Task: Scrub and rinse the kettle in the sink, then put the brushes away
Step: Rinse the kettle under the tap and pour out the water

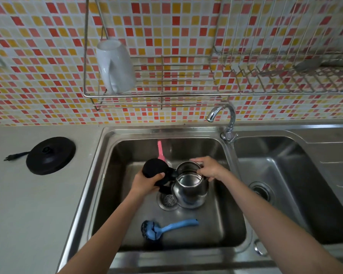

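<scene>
**A:** Kettle (188,191) status?

**B:** Upright on the floor of the sink (96,171), between both hands and beside the drain strainer (167,201). Lid (152,168) is flipped open, just above the left hand's knuckles.

**A:** Hands?

**B:** Left hand (146,183) is wrapped round the black handle (163,184). Right hand (209,169) pinches the rim of the mouth with thumb and fingers. Neither has a brush.

**A:** Brushes?

**B:** Blue brush (167,227) lies flat on the sink floor, nearer the person than either hand and well apart from both. Pink brush (160,152) leans on the back wall just beyond the left hand. Its head is hidden behind the lid.

**A:** Handling?

**B:** Rigid steel shell, shiny, so the body is probably slippery once wet. Can't tell if there's water inside. If there is, it'll be heavier and slosh. The handle is the real hold; the rim pinch only steadies it. The hinged lid looks like the weak part, so don't lift by it.

**A:** Progress?

**B:** Early, I'd say. No brush in hand and no stream from the tap (222,113). Next step likely needs the right hand freed for the blue brush, with the left on the handle.
</scene>
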